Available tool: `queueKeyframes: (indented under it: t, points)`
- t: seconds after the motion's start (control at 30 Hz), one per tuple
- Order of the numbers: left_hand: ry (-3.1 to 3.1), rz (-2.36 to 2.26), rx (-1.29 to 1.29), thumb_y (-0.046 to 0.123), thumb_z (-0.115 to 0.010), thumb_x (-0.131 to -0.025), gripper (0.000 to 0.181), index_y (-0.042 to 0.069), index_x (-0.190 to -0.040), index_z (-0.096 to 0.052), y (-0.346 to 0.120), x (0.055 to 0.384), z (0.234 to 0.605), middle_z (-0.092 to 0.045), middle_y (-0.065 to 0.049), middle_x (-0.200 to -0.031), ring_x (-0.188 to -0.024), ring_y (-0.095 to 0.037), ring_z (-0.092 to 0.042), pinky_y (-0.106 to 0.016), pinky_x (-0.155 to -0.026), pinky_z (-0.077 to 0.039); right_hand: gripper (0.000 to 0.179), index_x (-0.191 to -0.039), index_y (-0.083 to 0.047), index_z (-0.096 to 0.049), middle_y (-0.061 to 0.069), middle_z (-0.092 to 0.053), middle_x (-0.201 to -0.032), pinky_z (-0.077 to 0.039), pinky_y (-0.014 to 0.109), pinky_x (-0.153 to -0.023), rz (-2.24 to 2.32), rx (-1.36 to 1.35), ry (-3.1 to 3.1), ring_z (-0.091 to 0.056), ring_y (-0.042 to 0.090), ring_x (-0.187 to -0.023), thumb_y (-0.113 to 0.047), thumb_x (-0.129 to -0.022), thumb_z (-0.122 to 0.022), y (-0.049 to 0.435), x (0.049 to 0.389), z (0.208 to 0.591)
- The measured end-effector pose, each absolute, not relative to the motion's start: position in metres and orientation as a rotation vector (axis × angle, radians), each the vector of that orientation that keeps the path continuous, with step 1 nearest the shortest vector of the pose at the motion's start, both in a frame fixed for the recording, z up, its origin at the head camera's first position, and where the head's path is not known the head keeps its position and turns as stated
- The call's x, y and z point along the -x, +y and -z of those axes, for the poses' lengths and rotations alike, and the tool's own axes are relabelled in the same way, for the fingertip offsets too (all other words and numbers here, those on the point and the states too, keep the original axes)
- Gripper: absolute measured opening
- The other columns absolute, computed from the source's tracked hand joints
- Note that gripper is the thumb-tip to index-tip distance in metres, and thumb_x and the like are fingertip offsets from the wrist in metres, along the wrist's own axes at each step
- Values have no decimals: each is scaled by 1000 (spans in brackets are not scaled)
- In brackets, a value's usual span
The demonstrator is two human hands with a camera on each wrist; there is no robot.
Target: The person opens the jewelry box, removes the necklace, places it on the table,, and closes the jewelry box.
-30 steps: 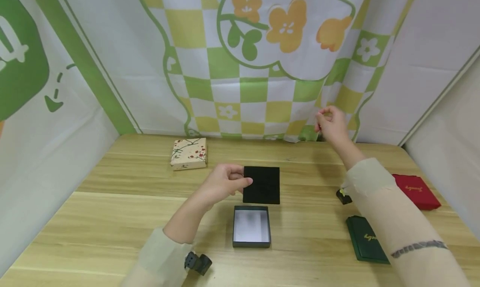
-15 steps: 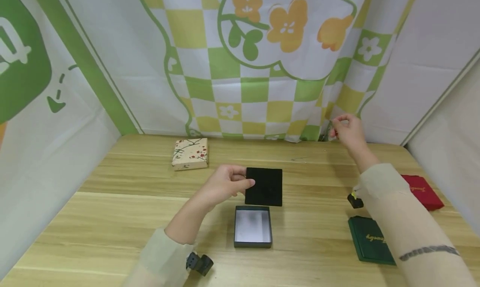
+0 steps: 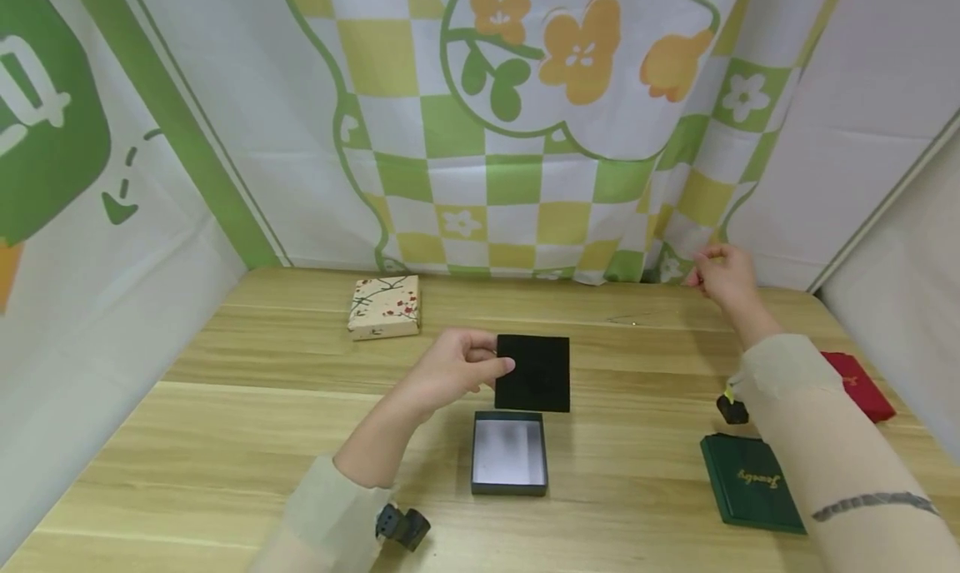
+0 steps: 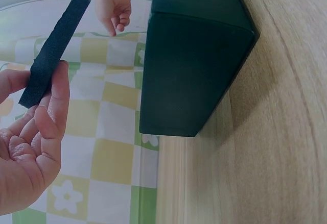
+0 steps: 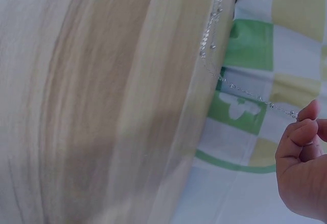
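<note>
My left hand [image 3: 457,365] pinches the edge of a square black foam pad [image 3: 534,376] between thumb and fingers. In the left wrist view the pad [image 4: 53,50] appears edge-on. Just below it in the head view, a dark open box base [image 3: 510,489] with a white inside stands on the table. At the far right, my right hand [image 3: 726,277] is raised over the table's back edge. It pinches the end of a thin silver chain [image 5: 248,92] dotted with small beads, which trails down onto the tabletop in the right wrist view.
A cream flower-printed box [image 3: 384,306] sits at the back left of the wooden table [image 3: 247,440]. To the right are a green box [image 3: 750,481] with gold lettering and a red one [image 3: 862,386], partly covered by my right sleeve. A checked curtain [image 3: 513,177] hangs behind.
My right hand has moved right and lower, drawing the chain along the back of the table. The left hand holds the pad almost still; the head view has shifted slightly.
</note>
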State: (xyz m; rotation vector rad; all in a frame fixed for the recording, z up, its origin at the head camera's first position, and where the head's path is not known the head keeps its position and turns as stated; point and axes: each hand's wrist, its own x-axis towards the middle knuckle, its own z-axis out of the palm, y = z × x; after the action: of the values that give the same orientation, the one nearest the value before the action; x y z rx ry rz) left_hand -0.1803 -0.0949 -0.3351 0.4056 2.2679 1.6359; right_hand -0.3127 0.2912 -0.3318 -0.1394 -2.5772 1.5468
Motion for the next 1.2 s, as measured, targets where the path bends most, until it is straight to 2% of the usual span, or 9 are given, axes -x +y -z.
queueKeyframes:
  t: [0.13, 0.33, 0.5, 0.67, 0.73, 0.9, 1.07, 1.2]
  points:
    - [2262, -1642, -404, 17, -65, -95, 39, 12, -70, -36, -95, 180, 335, -31, 6, -55, -68, -18, -55, -29, -66, -42, 27, -117, 12, -46, -16, -55, -56, -47, 15, -53, -1541, 175, -2609, -55, -4, -53, -12, -105, -41, 299, 314, 337]
    - [2267, -1631, -424, 17, -65, -95, 39, 12, -69, -37, -93, 179, 335, -29, 6, -54, -72, -23, -59, -30, -67, -44, 24, -113, 11, -47, -15, -55, -54, -48, 14, -51, -1559, 262, -2637, -56, -4, -52, -11, -104, -43, 311, 317, 344]
    - [2264, -1627, -429, 17, -65, -95, 41, 12, -68, -34, -93, 179, 334, -26, 6, -55, -64, -16, -51, -31, -68, -42, 20, -107, 7, -47, -17, -55, -54, -49, 14, -52, -1581, 312, -2649, -55, -6, -51, -11, -104, -41, 321, 319, 352]
    - [2274, -1621, -443, 17, -65, -95, 41, 12, -68, -34, -93, 179, 334, -26, 6, -55, -61, -15, -43, -27, -63, -38, 23, -106, 11, -49, -20, -54, -49, -48, 14, -50, -1587, 356, -2662, -54, -6, -47, -8, -102, -39, 328, 319, 358]
    - [2273, -1619, -445, 17, -65, -95, 42, 13, -68, -33, -93, 179, 334, -27, 6, -56, -62, -14, -43, -27, -61, -37, 25, -108, 14, -49, -20, -54, -49, -48, 14, -50, -1573, 362, -2681, -53, -5, -47, -7, -102, -38, 331, 318, 360]
    - [2268, -1625, -431, 17, -65, -95, 42, 13, -68, -33, -94, 179, 336, -28, 6, -56, -64, -16, -49, -27, -62, -38, 23, -107, 11, -49, -20, -56, -50, -49, 14, -52, -1556, 391, -2718, -55, -5, -49, -9, -102, -39, 337, 316, 367]
    - [2243, -1631, -434, 17, -65, -95, 40, 13, -69, -34, -93, 179, 337, -34, 6, -56, -71, -21, -59, -30, -67, -43, 26, -108, 13, -48, -19, -57, -49, -47, 17, -49, -1541, 425, -2771, -53, -2, -47, -10, -102, -38, 345, 315, 374]
    - [2240, -1633, -433, 16, -65, -95, 40, 13, -69, -35, -93, 178, 337, -35, 6, -56, -71, -22, -59, -30, -66, -43, 25, -107, 11, -49, -18, -57, -48, -46, 17, -47, -1568, 449, -2767, -52, -2, -45, -10, -102, -37, 349, 315, 379]
